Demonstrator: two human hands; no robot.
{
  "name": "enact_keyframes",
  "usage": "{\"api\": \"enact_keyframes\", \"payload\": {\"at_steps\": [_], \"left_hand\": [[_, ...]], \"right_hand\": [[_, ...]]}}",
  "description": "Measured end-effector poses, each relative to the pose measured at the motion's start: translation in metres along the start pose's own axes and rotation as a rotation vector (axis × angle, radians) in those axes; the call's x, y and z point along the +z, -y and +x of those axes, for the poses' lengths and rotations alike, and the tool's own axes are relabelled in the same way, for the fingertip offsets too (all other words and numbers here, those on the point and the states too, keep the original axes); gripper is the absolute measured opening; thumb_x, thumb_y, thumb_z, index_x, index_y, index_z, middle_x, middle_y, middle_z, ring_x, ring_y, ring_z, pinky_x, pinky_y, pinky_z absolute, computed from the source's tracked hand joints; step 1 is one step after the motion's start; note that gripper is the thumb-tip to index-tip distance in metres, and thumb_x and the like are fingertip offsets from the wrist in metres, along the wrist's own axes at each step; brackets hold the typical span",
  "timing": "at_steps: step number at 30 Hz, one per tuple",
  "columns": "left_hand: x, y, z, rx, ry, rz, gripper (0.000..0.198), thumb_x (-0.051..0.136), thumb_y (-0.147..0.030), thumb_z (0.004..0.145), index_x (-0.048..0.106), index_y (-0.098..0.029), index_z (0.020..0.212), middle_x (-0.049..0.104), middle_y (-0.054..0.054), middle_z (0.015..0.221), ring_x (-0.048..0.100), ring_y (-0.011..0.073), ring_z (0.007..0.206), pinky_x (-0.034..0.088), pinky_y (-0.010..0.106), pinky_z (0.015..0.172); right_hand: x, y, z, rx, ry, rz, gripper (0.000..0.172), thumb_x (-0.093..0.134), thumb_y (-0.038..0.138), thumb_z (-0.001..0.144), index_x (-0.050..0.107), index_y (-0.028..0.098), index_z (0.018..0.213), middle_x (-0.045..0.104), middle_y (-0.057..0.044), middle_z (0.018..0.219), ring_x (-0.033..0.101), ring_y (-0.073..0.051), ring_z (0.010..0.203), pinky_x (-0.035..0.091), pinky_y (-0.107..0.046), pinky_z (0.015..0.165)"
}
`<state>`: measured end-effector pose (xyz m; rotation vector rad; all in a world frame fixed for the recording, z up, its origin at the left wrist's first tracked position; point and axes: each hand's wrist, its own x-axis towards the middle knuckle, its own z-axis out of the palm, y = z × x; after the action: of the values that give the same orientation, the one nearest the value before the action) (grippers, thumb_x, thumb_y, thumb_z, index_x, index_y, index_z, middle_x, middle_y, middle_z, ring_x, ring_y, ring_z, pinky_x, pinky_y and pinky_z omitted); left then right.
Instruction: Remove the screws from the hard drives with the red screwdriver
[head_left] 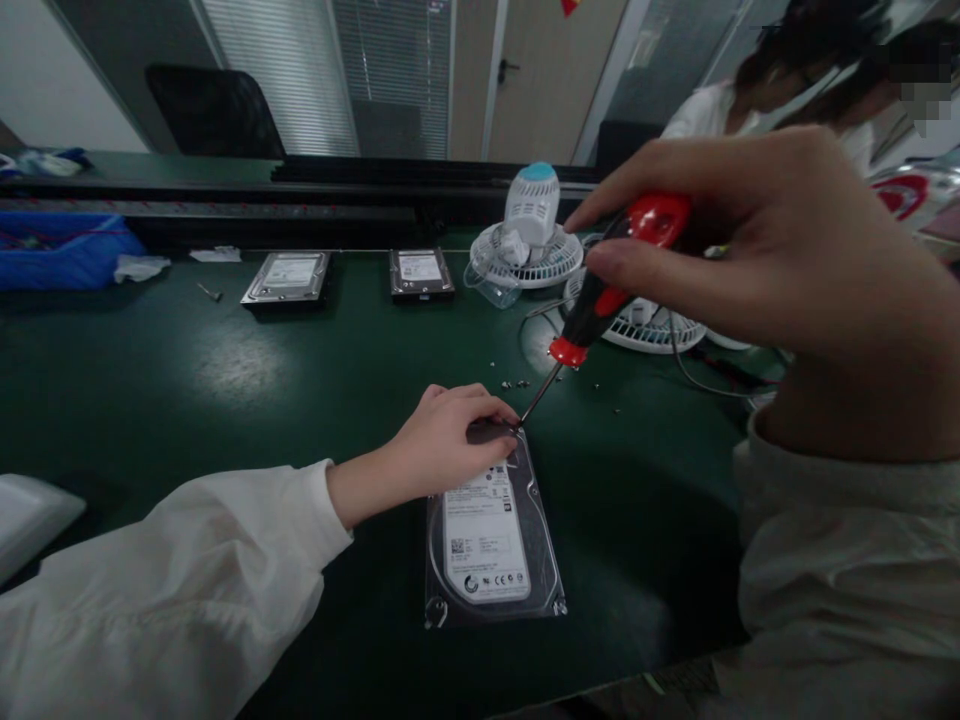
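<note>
A hard drive [487, 545] with a white label lies flat on the green table near its front edge. My left hand [457, 435] rests over the drive's far end, thumb and fingers brought together close to the screwdriver tip; what they pinch, if anything, is too small to tell. My right hand [742, 240] holds a red and black screwdriver [592, 308] by its handle, tilted, with the tip at the drive's far right corner. Several small screws [516, 384] are scattered on the table just beyond the drive.
Two more hard drives [289, 277] [421, 273] lie farther back. White fans [531, 225] with cables stand at the back right. A blue bin [64, 250] is at the back left, a white object [34, 515] at the left edge. Other people sit across the table.
</note>
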<state>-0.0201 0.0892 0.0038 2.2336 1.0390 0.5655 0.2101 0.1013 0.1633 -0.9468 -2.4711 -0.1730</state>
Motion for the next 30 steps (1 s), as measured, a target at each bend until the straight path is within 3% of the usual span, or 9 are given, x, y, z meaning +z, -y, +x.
{"api": "enact_keyframes", "payload": {"at_steps": [4, 10, 19, 24, 26, 28, 30], "left_hand": [[-0.0006, -0.0001, 0.0, 0.002, 0.008, -0.007, 0.026, 0.066, -0.037, 0.094, 0.078, -0.024, 0.112, 0.074, 0.004, 0.112, 0.068, 0.0275, 0.107, 0.04, 0.053, 0.103], [0.0013, 0.0007, 0.0016, 0.011, -0.007, -0.008, 0.025, 0.066, -0.036, 0.092, 0.078, -0.024, 0.111, 0.074, 0.004, 0.109, 0.069, 0.0277, 0.106, 0.04, 0.053, 0.102], [-0.0003, 0.0, 0.0008, 0.009, 0.001, -0.016, 0.025, 0.066, -0.037, 0.093, 0.078, -0.025, 0.112, 0.074, 0.004, 0.11, 0.069, 0.0277, 0.106, 0.041, 0.053, 0.102], [0.0035, 0.004, 0.0019, 0.039, -0.035, -0.01, 0.022, 0.068, -0.034, 0.092, 0.079, -0.025, 0.108, 0.075, 0.004, 0.106, 0.07, 0.0269, 0.103, 0.043, 0.052, 0.099], [0.0038, 0.0054, 0.0018, 0.053, -0.037, -0.022, 0.023, 0.067, -0.035, 0.093, 0.079, -0.025, 0.109, 0.075, 0.004, 0.106, 0.07, 0.0262, 0.101, 0.045, 0.05, 0.098], [0.0034, 0.0064, 0.0015, 0.057, -0.031, -0.029, 0.024, 0.067, -0.036, 0.094, 0.079, -0.024, 0.11, 0.075, 0.005, 0.108, 0.07, 0.0259, 0.102, 0.046, 0.05, 0.098], [0.0028, 0.0071, 0.0012, 0.058, -0.022, -0.021, 0.024, 0.066, -0.038, 0.095, 0.078, -0.024, 0.112, 0.075, 0.005, 0.109, 0.07, 0.026, 0.102, 0.045, 0.051, 0.1]], "right_hand": [[-0.0011, -0.0018, 0.0011, -0.098, 0.061, 0.041, 0.046, 0.045, 0.054, 0.106, 0.064, 0.017, 0.126, 0.054, 0.007, 0.091, 0.042, -0.002, 0.071, 0.036, -0.024, 0.068], [-0.0008, -0.0001, 0.0003, -0.017, -0.006, -0.026, 0.039, 0.053, 0.05, 0.103, 0.069, 0.015, 0.104, 0.053, 0.007, 0.08, 0.042, -0.003, 0.069, 0.033, -0.026, 0.065], [-0.0048, -0.0042, 0.0013, -0.112, 0.094, 0.03, 0.048, 0.044, 0.056, 0.105, 0.062, 0.019, 0.128, 0.055, 0.007, 0.088, 0.043, -0.003, 0.067, 0.036, -0.026, 0.063], [-0.0066, -0.0031, -0.0034, 0.034, 0.022, -0.086, 0.053, 0.048, 0.066, 0.101, 0.072, 0.019, 0.102, 0.057, 0.006, 0.075, 0.045, -0.005, 0.067, 0.035, -0.03, 0.065], [-0.0086, -0.0044, -0.0042, 0.015, 0.048, -0.025, 0.048, 0.047, 0.062, 0.103, 0.073, 0.022, 0.108, 0.06, 0.006, 0.078, 0.049, -0.007, 0.068, 0.037, -0.033, 0.065], [-0.0093, -0.0044, -0.0033, -0.01, 0.08, 0.04, 0.045, 0.045, 0.054, 0.103, 0.069, 0.024, 0.126, 0.063, 0.004, 0.09, 0.053, -0.009, 0.075, 0.039, -0.035, 0.07], [-0.0083, -0.0015, -0.0012, 0.024, 0.096, 0.029, 0.05, 0.044, 0.049, 0.102, 0.064, 0.02, 0.137, 0.061, 0.001, 0.095, 0.051, -0.01, 0.077, 0.037, -0.036, 0.071]]}}
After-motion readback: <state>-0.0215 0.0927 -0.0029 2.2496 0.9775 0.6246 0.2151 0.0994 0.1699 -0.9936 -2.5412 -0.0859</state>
